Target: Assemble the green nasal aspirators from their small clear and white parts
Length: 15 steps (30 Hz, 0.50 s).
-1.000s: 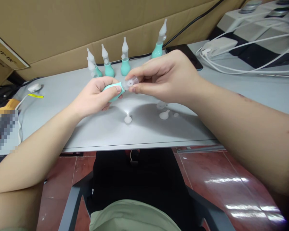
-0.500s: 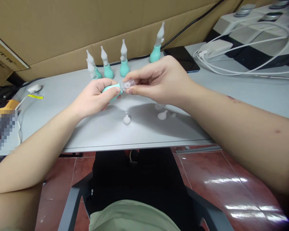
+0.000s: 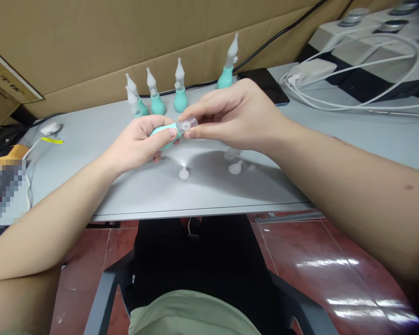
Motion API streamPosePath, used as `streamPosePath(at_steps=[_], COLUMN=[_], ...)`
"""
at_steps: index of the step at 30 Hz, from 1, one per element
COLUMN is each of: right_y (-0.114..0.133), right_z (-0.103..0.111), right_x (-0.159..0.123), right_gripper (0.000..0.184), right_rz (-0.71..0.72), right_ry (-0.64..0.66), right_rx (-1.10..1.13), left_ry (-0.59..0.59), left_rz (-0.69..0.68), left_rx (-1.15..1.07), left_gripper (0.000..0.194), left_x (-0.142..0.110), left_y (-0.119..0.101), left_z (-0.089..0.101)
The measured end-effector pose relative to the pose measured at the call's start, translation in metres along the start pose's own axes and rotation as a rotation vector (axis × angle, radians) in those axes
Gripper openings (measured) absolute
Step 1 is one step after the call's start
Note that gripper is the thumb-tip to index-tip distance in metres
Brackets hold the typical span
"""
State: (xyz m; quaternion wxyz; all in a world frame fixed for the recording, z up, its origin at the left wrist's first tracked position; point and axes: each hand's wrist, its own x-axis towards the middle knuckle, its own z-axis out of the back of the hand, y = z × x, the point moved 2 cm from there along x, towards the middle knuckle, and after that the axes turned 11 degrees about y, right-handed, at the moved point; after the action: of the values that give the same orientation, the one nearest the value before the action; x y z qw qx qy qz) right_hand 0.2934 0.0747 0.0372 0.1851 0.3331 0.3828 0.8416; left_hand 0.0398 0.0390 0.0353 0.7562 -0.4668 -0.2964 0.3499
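My left hand (image 3: 145,139) is closed around a teal squeeze bulb (image 3: 162,132), its thumb pressed near the bulb's neck. At the mouth of that bulb sits a clear plastic tube (image 3: 187,124) with a round port on its side. The fingertips of my right hand (image 3: 226,114) pinch this tube. Below the hands, a white nozzle tip (image 3: 184,173) stands on the table. To its right lie a small white round-based part (image 3: 235,167), a tiny white disc (image 3: 252,167) and a clear piece (image 3: 232,153) partly hidden by my right hand.
Several assembled nasal aspirators, such as the one in the middle (image 3: 180,95), stand along the back of the grey table (image 3: 80,153). A dark phone (image 3: 265,86) and a white charger (image 3: 312,70) with looped cables lie at the right. Cardboard (image 3: 125,37) walls off the back.
Both hands have stayed nearly in place, still on the bulb and tube, which have shifted very slightly to the right. The parts on the table have not moved.
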Motion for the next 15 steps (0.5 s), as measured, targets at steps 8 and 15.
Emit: streamPosePath(at_steps=[8, 15], right_y=[-0.004, 0.016], right_z=[0.0, 0.002], right_x=[0.004, -0.005], right_gripper=[0.024, 0.032], right_rz=[-0.009, 0.022], right_ry=[0.03, -0.136], right_rx=[-0.034, -0.275], left_ry=[-0.016, -0.058], left_rz=[0.007, -0.067], left_rx=[-0.024, 0.083], left_gripper=[0.059, 0.061], left_x=[0.0, -0.001], left_y=[0.002, 0.0], left_z=[0.0, 0.016])
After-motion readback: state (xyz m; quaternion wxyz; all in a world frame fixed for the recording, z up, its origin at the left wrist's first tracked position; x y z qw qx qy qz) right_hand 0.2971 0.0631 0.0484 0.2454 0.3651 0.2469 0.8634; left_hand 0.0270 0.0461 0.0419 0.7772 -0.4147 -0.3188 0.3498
